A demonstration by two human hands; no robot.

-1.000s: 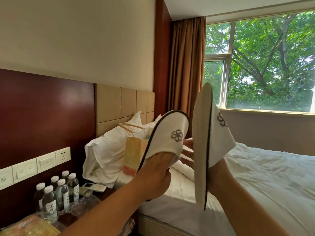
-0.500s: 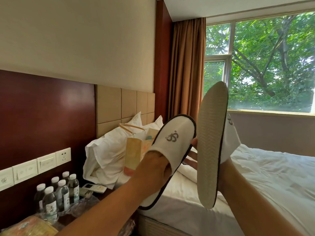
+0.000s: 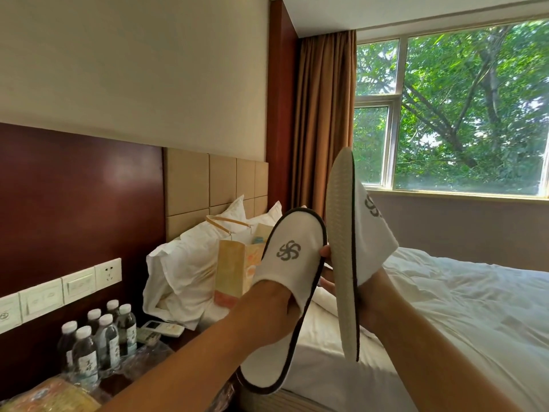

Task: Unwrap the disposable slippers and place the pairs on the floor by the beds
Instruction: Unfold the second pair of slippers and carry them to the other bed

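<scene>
Right now your left hand [image 3: 269, 310] has its fingers tucked under the upper of the left slipper [image 3: 292, 254], white terry cloth with dark piping and a grey swirl logo. You are gripping it at the mouth, toe up, with its top turned toward you. Your right hand [image 3: 375, 295] is mostly hidden behind the right slipper [image 3: 341, 248], the matching one. It is raised on edge so that its pale ribbed sole faces you and the toe stands higher than the other's. Only a few fingertips [image 3: 326, 253] show at the sole's left edge, so the hand is holding it, though I cannot tell exactly how. The two slippers stand just beside each other, nearly touching at the toe of the left one.

No wrapping shows on either slipper, so I judge the unwrapping of this pair done and the step in hand to be separating and shaping them before they go down.

Beneath and beyond both hands lies the bed [image 3: 463, 316] with its rumpled white sheet. Behind your left hand stand a yellow-and-orange paper gift bag [image 3: 233, 269] and white pillows [image 3: 184, 266]. Below and to the left of that hand is a cluster of clear plastic water bottles [image 3: 98, 343] with white caps.

The floor is out of view. The next move probably calls for lowering your gaze and both hands beside the bed. You would turn the right slipper sole-down and set the two side by side on the floor.
</scene>
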